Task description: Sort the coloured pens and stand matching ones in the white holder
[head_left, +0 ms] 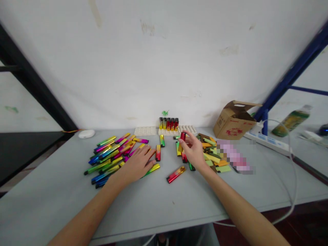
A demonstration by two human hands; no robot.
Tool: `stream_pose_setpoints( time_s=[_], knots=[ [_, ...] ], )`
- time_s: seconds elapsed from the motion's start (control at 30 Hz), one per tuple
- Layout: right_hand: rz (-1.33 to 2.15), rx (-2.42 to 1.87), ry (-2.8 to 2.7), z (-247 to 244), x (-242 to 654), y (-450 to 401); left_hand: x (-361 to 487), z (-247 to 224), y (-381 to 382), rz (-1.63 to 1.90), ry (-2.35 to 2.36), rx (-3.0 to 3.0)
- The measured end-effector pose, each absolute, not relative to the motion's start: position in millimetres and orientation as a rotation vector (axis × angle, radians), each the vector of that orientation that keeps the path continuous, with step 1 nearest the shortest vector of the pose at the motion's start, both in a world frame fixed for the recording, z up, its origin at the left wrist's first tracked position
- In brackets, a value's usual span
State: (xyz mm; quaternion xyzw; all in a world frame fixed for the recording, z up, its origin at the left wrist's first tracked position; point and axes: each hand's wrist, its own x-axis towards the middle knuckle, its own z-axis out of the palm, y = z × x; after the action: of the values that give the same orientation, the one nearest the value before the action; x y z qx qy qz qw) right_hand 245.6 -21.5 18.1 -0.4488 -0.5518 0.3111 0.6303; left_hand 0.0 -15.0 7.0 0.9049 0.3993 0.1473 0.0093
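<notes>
Glossy metallic lighters, slim and flat with rainbow gradients, lie in a loose pile (112, 152) under and to the left of the left hand (138, 164). That hand lies palm down, fingers spread fairly wide and nearly flat, its fingertips touching the right edge of the pile and close to a red lighter (158, 152) lying just beyond them. A green-yellow lighter (153, 169) pokes out from under its thumb side.

Fingers of the right hand (194, 152) are curled narrowly round a red lighter body (182, 137), held upright between thumb and fingertips. Under and to the right of this hand sits a heap of matte yellow, orange and green pieces (212, 153). Between the two hands, nearer the body, a red-gold lighter (176, 174) lies alone on the smooth grey table (64, 191).

Beyond the right hand, white perforated trays (145, 131) line the wall, one carrying a row of upright lighters (168, 123). Further right of that hand stands an open cardboard box (234, 120), then a white power strip (269, 141) with its cable looping off the table edge, and a green bottle (292, 120) lies well apart. Far left of the left hand sits a small white oval object (86, 133). Bare tabletop stretches between the forearms and the near edge.
</notes>
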Motion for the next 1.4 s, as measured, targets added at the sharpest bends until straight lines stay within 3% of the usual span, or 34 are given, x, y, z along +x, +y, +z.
stream_pose_setpoints(
  time_s=[0.17, 0.5, 0.77, 1.13, 1.4],
  knots=[
    [0.5, -1.102, -1.326, 15.4, 249.1, -18.7, 0.2, 7.8, -15.1, 0.449, 1.235, 2.825],
    [0.456, -1.116, -1.381, 16.2, 243.8, -3.3, 0.9, 9.6, -14.6, 0.406, 1.23, 2.845],
    [0.064, -1.244, -1.42, 19.8, 224.0, 33.2, 2.9, 13.6, -17.8, 0.422, 1.232, 2.831],
    [0.149, -1.251, -1.446, 11.3, 199.1, 90.2, 3.5, 16.5, -18.4, 0.377, 1.252, 2.799],
    [-0.137, -1.362, -1.58, 13.1, 198.2, 96.0, 3.6, 15.6, -18.1, 0.386, 1.251, 2.821]
  ],
)
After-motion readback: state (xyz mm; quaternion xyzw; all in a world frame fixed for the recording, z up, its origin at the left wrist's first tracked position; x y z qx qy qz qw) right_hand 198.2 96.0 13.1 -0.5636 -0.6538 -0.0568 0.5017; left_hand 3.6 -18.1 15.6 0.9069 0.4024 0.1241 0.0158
